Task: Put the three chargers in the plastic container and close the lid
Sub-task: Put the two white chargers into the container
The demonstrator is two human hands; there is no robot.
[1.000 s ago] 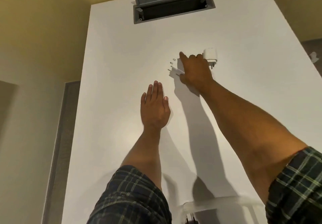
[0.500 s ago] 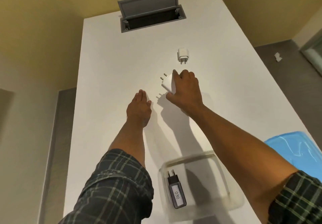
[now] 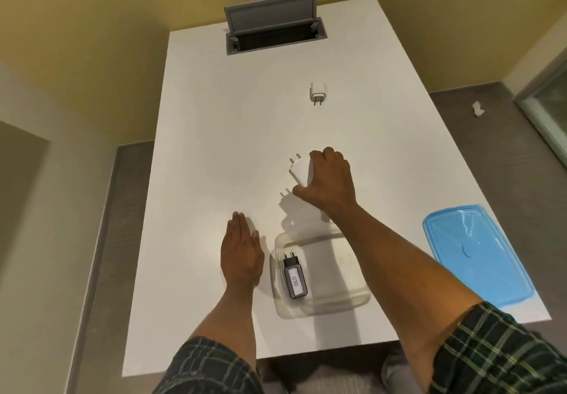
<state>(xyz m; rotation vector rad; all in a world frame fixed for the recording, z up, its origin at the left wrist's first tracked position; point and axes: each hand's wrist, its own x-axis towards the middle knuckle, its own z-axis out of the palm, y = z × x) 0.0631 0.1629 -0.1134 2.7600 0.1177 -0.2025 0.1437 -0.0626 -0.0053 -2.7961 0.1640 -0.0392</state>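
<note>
My right hand (image 3: pixel 326 183) grips a white charger (image 3: pixel 300 170) above the table, its two prongs pointing up and left, just beyond the clear plastic container (image 3: pixel 337 300). A black charger (image 3: pixel 294 277) with a white label lies inside the container at its left side. A second white charger (image 3: pixel 318 92) lies alone further back on the table. My left hand (image 3: pixel 242 252) rests flat on the table, fingers together, just left of the container. The blue lid (image 3: pixel 477 254) lies flat to the right of the container.
The white table (image 3: pixel 214 148) has a grey cable hatch (image 3: pixel 273 31) standing open at its far end. Grey floor runs along both sides, with a small white scrap (image 3: pixel 477 108) on it at the right. A chair seat shows below the near edge.
My right hand has lifted the white charger and drawn it back toward the container. The view has tilted down, so the container, black charger and blue lid now show fully. My left hand slid nearer.
</note>
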